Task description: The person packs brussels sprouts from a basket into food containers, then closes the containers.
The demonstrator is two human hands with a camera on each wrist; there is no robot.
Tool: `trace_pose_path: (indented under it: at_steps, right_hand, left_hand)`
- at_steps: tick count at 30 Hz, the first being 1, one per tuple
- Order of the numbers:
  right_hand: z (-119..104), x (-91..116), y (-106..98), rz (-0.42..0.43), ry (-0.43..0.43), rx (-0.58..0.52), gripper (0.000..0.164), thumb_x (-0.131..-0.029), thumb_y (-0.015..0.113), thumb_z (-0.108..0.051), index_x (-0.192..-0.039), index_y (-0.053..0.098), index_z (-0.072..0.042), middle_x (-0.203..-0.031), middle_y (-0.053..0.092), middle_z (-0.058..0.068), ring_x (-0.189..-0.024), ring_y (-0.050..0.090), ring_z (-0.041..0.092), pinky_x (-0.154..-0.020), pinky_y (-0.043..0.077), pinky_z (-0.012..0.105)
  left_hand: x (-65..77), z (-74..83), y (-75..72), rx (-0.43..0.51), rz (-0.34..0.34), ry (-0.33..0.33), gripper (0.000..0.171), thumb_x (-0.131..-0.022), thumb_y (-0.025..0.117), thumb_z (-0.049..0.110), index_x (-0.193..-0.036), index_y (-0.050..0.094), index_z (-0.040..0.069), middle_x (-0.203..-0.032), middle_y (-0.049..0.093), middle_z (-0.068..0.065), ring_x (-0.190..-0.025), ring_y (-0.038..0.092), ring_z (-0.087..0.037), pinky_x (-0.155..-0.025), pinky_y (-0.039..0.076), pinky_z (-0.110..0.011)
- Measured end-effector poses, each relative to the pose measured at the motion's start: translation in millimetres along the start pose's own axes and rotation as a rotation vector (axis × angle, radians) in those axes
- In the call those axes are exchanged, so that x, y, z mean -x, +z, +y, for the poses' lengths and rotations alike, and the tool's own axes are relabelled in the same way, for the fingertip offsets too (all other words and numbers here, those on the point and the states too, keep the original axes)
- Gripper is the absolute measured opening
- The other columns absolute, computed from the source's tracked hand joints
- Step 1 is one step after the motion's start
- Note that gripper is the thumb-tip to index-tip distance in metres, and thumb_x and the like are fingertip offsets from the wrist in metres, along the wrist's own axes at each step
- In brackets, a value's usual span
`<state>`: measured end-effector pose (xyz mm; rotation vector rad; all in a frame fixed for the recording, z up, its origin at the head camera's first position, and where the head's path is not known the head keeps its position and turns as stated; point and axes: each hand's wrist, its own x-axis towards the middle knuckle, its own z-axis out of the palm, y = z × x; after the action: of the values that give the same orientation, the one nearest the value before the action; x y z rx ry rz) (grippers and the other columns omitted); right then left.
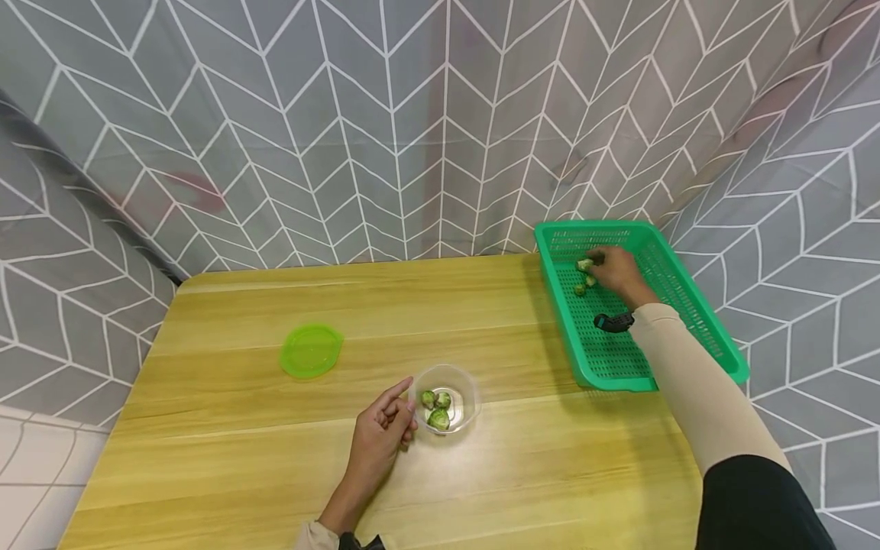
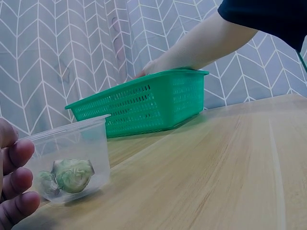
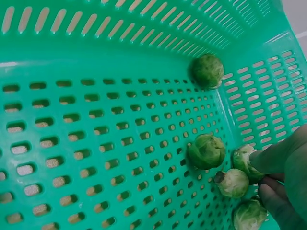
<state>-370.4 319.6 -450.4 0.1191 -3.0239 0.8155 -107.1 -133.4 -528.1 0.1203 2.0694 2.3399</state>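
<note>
- The person's right hand (image 1: 616, 271) reaches over the near end of a bright green, perforated plastic basket (image 1: 619, 359) at the far right corner of the wooden table (image 1: 227, 428).
- Its thumb and fingers curl in a narrow pinch about a pale green, rounded Brussels sprout (image 3: 242, 160); how firmly they press, the views do not show.
- This sprout lies at the fingertips, low over the basket floor, in the basket's far half and nearer its left wall. It is roughly round, with no plain long axis.
- In the right wrist view, a small whitish-green sprout with a brown stem end (image 3: 232, 183) sits right beside the pinched one; another pale sprout (image 3: 249, 214) lies close to the hand, a darker green sprout (image 3: 206, 151) a little apart, and a further dark green sprout (image 3: 208, 71) well apart, against the basket wall.
- The basket's long side runs away from the person, slanted, its near end turned toward the table's right edge.
- A clear, rounded plastic tub (image 1: 469, 402) stands upright near the table's middle, left of the basket and closer to the person; three green sprouts (image 1: 438, 418) lie inside.
- The left hand (image 1: 380, 431) is nearer the tub: its index finger and thumb touch the left side, the other fingers loosely bent, grasping nothing.
- A flat lime-green lid (image 1: 312, 351) lies left of the tub, toward the table's far edge.
</note>
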Motion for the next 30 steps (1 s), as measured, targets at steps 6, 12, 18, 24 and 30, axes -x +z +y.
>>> trace_pose_path:
  at_steps: [6,12,18,24,30]
  right_hand:
    - [-0.4,-2.4,0.9,0.01,-0.036,0.058,0.036,-0.098,0.057,-0.004,-0.132,0.06,0.009,-0.125,0.059,0.034,-0.11,0.057,0.049,-0.087,0.049,0.06]
    - [2.1,-7.7,4.3,0.046,-0.084,0.096,0.033,-0.095,0.063,-0.003,-0.124,0.064,0.012,-0.12,0.061,0.035,-0.108,0.057,0.05,-0.089,0.048,0.061]
    - [3.1,-10.6,5.7,0.051,-0.098,0.107,0.032,-0.093,0.062,-0.002,-0.122,0.065,0.012,-0.119,0.058,0.036,-0.113,0.052,0.051,-0.094,0.044,0.063]
    - [3.3,-10.9,6.3,0.044,-0.101,0.108,0.03,-0.093,0.064,-0.003,-0.12,0.066,0.012,-0.118,0.061,0.035,-0.111,0.054,0.051,-0.094,0.045,0.063]
    - [0.7,-7.0,6.5,0.017,-0.083,0.105,0.031,-0.096,0.063,-0.004,-0.123,0.065,0.012,-0.121,0.062,0.034,-0.106,0.059,0.05,-0.086,0.05,0.062]
  left_hand:
    - [0.3,0.4,0.4,0.003,0.0,-0.001,0.044,-0.1,0.066,0.02,-0.142,0.057,0.009,-0.079,0.062,-0.025,-0.059,0.056,-0.012,-0.048,0.051,-0.025]
    - [0.1,0.3,0.3,-0.002,0.001,0.008,0.043,-0.1,0.065,0.019,-0.142,0.057,0.009,-0.077,0.063,-0.022,-0.058,0.055,-0.012,-0.047,0.051,-0.026]
    - [-0.1,1.6,0.1,-0.007,0.001,0.014,0.043,-0.1,0.065,0.019,-0.142,0.057,0.01,-0.077,0.063,-0.019,-0.058,0.055,-0.012,-0.047,0.051,-0.025]
    - [0.4,0.4,-0.2,-0.004,0.002,-0.002,0.044,-0.101,0.065,0.019,-0.143,0.056,0.008,-0.077,0.063,-0.018,-0.058,0.055,-0.012,-0.047,0.051,-0.026]
    - [-0.4,-0.4,-0.7,-0.004,-0.002,-0.006,0.045,-0.101,0.065,0.02,-0.143,0.056,0.008,-0.077,0.063,-0.019,-0.058,0.055,-0.012,-0.048,0.051,-0.025]
